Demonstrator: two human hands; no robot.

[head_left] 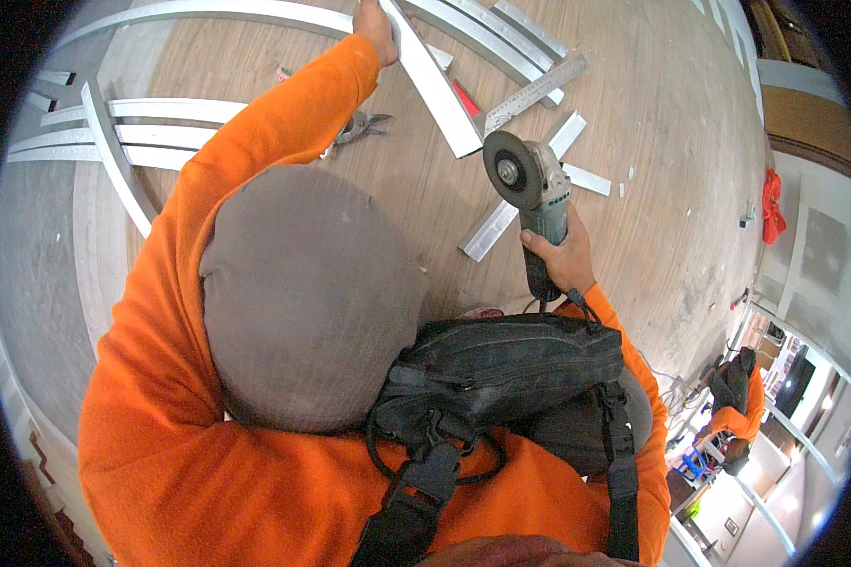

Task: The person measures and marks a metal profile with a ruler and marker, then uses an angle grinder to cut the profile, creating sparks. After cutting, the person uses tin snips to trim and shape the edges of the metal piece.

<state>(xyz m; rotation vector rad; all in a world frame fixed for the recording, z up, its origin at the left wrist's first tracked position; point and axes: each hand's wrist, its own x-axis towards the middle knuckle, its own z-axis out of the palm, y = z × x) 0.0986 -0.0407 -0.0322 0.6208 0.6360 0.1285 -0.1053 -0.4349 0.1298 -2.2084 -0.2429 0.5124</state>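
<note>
My right hand point(564, 253) is wrapped round the body of an angle grinder point(544, 217). Its dark cutting disc point(523, 156) stands close beside the end of a bright metal profile point(435, 90); whether the disc turns I cannot tell. At the top, my left hand point(375, 33) grips that profile, its fingers partly hidden behind the metal. A metal ruler point(536, 92) lies just beyond the disc, with a red object point(464, 97) by its lower end. Snips point(361, 126) rest on the floor under my left forearm.
More metal profiles point(175, 111) lie at the left, others point(487, 38) at the top. Short offcuts point(490, 230) sit round the grinder. A black bag point(506, 364) hangs at my chest, above my knee point(307, 293). Far right, another person in orange point(755, 406) is near cables.
</note>
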